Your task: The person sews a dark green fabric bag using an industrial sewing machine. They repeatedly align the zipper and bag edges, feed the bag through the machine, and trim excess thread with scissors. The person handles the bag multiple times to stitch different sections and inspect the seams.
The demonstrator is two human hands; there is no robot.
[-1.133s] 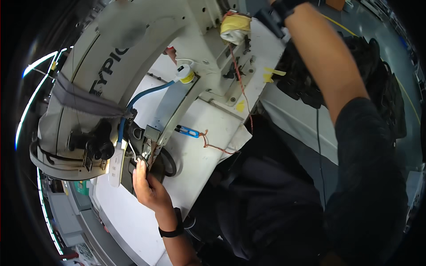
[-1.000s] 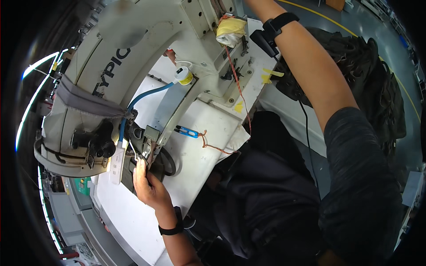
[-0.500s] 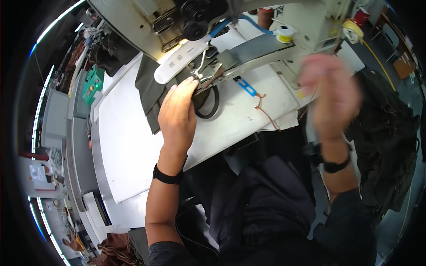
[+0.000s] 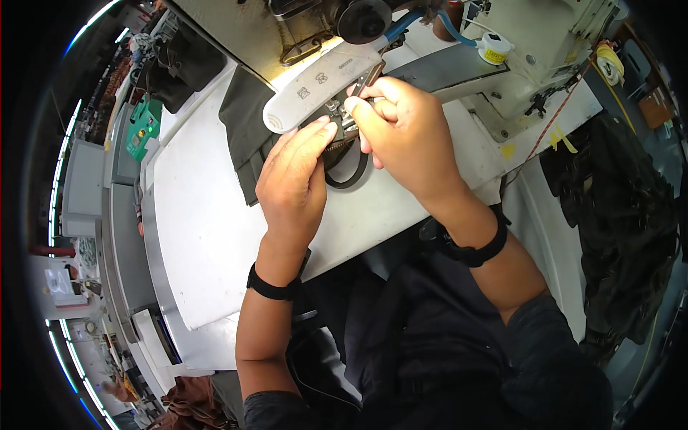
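My left hand point(image 4: 292, 183) lies with its fingers stretched out, tips at the needle area of a sewing machine point(image 4: 387, 61). Dark olive fabric point(image 4: 244, 129) spreads beneath and beyond that hand. A narrow black strap point(image 4: 351, 178) curves out in a loop between my hands. My right hand point(image 4: 408, 132) is closed, thumb and fingers pinched together just right of the needle area. What it grips, if anything, is hidden by its own fingers. A slim dark metal piece point(image 4: 369, 77) shows above its fingertips; I cannot tell whether it belongs to the machine.
A long white lamp arm point(image 4: 315, 89) hangs just above my fingers. The white tabletop point(image 4: 208, 236) reaches left and toward me. A white bobbin-like disc point(image 4: 494, 49) sits on the machine at right. Dark garments point(image 4: 609, 229) hang at far right; a green box point(image 4: 145, 129) stands at far left.
My right hand has swung in from the right to the needle area beside my left hand. The blue-handled tool with orange cord on the table no longer shows. The left hand stays nearly in place.
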